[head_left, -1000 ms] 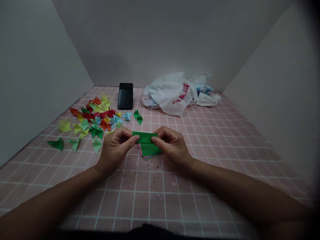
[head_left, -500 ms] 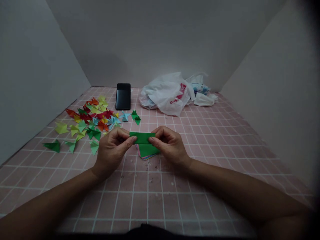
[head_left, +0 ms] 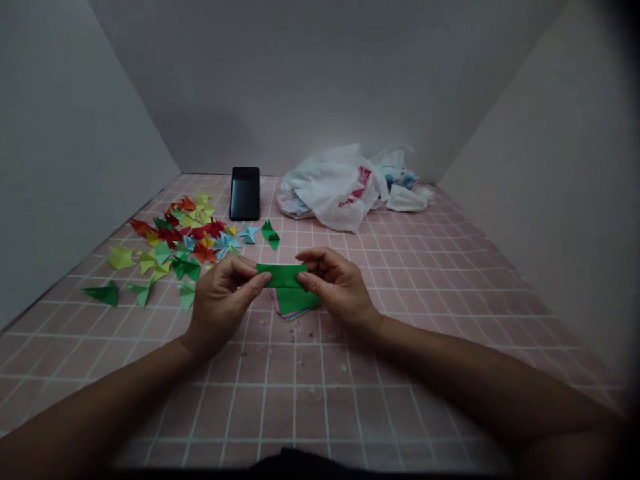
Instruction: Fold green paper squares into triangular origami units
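A green piece of paper, folded into a narrow strip, is held level between my two hands. My left hand pinches its left end, the thumb in front and the fingers behind. At the right end my right hand grips it between thumb and fingers, some fingers slightly lifted. Just below the strip lies a stack of square paper sheets, green on top, with pink, blue and yellow edges showing beneath. My hands partly cover the stack.
Left of my hands spreads a pile of folded paper pieces in several colours. A green folded piece lies apart from them. Behind stand a black phone and a crumpled white plastic bag. Walls enclose the pink checked surface.
My right fingers have loosened and lifted a little behind the strip's right end. The strip stays between both hands, and the view has shifted very slightly.
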The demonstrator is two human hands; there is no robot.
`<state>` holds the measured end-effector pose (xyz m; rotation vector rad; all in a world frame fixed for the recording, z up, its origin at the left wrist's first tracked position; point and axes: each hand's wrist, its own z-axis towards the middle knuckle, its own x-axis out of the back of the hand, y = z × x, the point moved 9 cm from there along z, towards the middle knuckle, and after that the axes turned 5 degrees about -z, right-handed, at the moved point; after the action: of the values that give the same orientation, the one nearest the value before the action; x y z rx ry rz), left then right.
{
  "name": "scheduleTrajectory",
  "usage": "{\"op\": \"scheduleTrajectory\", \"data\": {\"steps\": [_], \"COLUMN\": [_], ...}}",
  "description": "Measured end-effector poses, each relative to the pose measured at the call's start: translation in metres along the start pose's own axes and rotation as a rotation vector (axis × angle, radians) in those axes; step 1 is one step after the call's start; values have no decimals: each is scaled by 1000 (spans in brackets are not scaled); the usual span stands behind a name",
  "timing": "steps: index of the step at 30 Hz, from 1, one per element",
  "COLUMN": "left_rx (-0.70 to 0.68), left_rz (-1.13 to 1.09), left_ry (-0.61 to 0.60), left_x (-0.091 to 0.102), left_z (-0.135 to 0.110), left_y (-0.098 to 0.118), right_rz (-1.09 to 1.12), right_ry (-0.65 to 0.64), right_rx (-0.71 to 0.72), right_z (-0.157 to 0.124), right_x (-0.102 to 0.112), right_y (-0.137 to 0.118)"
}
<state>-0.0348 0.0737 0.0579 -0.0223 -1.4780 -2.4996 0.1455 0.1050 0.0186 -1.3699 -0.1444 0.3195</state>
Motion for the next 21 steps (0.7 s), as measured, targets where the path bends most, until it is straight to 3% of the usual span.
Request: {"op": "scheduleTrajectory", "data": {"steps": [9,21], "left_rx": [82,240], "left_rz": [-113,-260], "left_ry": [-3,48], "left_x": [-2,-3], "left_z": [1,-2], "left_y": [-10,-24], "right_rz": [-102,-43], "right_ry": [18,-3], "right_rx": [27,-26], "right_z": [1,-1], "right_x": [4,0], "right_y": [-1,-1]}}
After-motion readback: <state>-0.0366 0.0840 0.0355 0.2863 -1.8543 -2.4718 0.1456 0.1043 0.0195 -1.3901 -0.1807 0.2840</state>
